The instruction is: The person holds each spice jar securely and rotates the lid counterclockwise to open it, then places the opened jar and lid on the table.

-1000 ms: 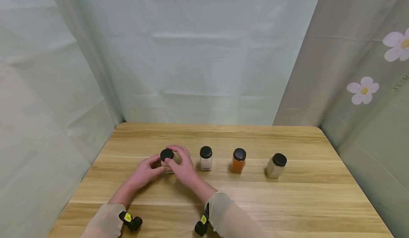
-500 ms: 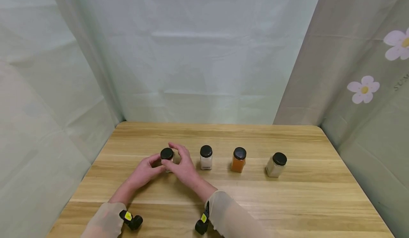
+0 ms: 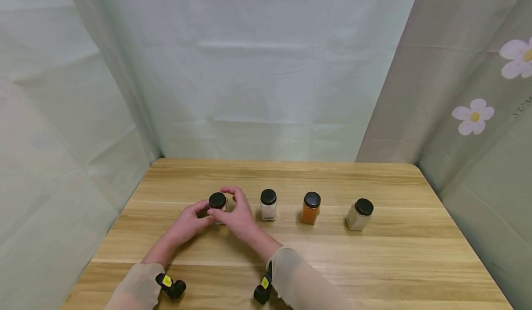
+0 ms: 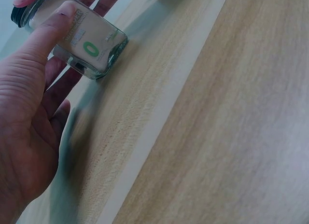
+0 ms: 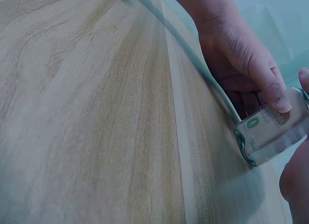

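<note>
A person's left hand (image 3: 189, 224) pinches a clear, square-sided jar (image 4: 89, 38) upright near the far edge of the wooden surface (image 3: 374, 264), toward the left edge, as the right hand (image 3: 241, 217) arches around its black lid (image 3: 218, 200) with thumb and forefinger parted. A second ago the two bracket the lid closely; now the forefinger stands off its far side and the thumb reaches farther across the front (whether it touches the jar cannot be told). The lid appears to sit in place, so the change suggests a loosened hold, perhaps between turns. Jars filled white (image 3: 268, 206), orange (image 3: 311, 210) and beige (image 3: 359, 215) stand toward the right edge.
</note>
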`<action>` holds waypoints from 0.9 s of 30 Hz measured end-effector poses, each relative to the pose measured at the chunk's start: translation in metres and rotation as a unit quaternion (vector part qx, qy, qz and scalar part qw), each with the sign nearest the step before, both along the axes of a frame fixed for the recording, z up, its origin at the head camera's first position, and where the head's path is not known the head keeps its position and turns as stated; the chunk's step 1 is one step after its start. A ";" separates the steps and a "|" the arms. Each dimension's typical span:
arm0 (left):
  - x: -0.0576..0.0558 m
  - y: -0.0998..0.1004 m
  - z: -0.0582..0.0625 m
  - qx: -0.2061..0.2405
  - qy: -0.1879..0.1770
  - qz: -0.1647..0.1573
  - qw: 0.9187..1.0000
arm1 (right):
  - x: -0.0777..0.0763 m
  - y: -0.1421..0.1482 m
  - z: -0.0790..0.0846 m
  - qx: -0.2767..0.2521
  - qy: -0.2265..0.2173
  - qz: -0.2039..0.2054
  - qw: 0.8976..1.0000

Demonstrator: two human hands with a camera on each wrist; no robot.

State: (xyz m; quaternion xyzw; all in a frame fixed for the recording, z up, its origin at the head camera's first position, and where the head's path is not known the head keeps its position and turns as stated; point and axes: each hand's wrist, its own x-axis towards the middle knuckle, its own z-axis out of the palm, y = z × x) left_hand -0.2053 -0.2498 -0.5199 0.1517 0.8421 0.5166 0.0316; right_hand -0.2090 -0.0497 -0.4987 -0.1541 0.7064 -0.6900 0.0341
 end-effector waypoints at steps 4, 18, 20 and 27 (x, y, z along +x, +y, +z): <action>0.000 0.000 0.001 -0.001 -0.005 0.002 1.000 | -0.001 -0.001 -0.001 -0.006 -0.001 -0.001 1.000; 0.000 0.001 0.002 0.014 -0.006 -0.002 1.000 | -0.003 -0.002 -0.003 -0.013 0.008 0.000 1.000; 0.000 0.001 0.002 0.011 -0.004 -0.001 1.000 | -0.003 -0.001 -0.004 -0.011 0.010 0.000 1.000; 0.000 0.001 0.002 0.009 -0.007 0.000 1.000 | -0.002 0.001 -0.003 0.008 0.011 0.005 1.000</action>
